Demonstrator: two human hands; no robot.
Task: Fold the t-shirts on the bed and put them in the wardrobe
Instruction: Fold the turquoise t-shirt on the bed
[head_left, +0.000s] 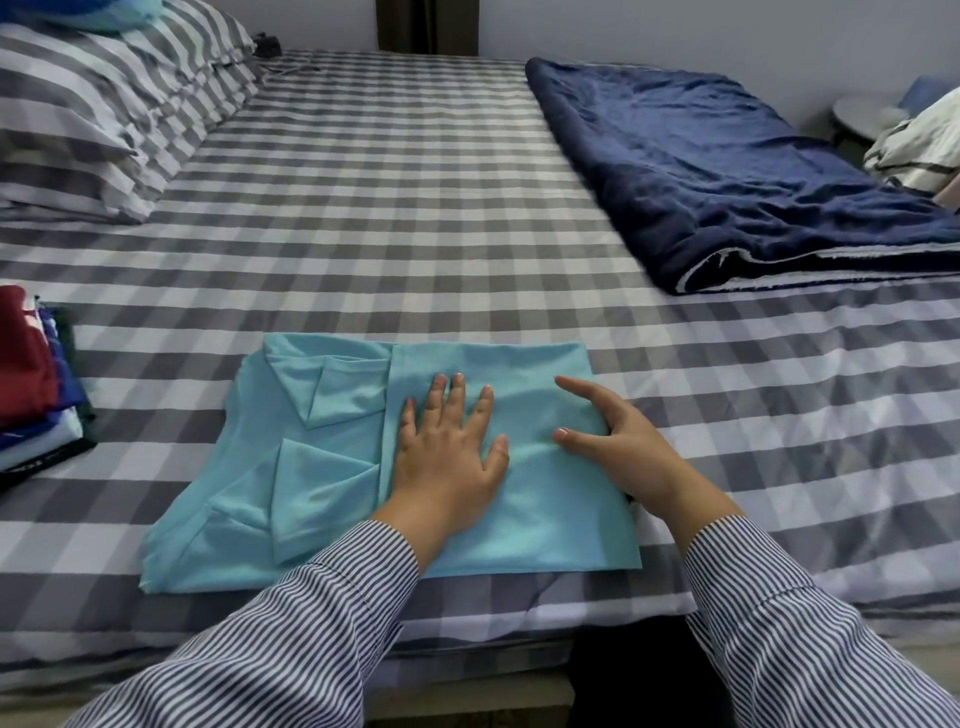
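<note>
A: Where's the t-shirt (519, 493)?
B: Six o'clock on the bed (389, 208); left hand (447, 457) flat on it, fingers spread; right hand (623, 441) loose at its edge; folded stack (31, 384) at nine.

left hand (449, 447) flat on turquoise t-shirt (545, 499) | right hand (618, 441) at its right edge | checked bed (389, 208)

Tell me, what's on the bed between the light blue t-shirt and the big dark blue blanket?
Nothing but checked bedsheet. The head view shows a bare stretch of it between the light blue t-shirt and the dark blue blanket.
</note>
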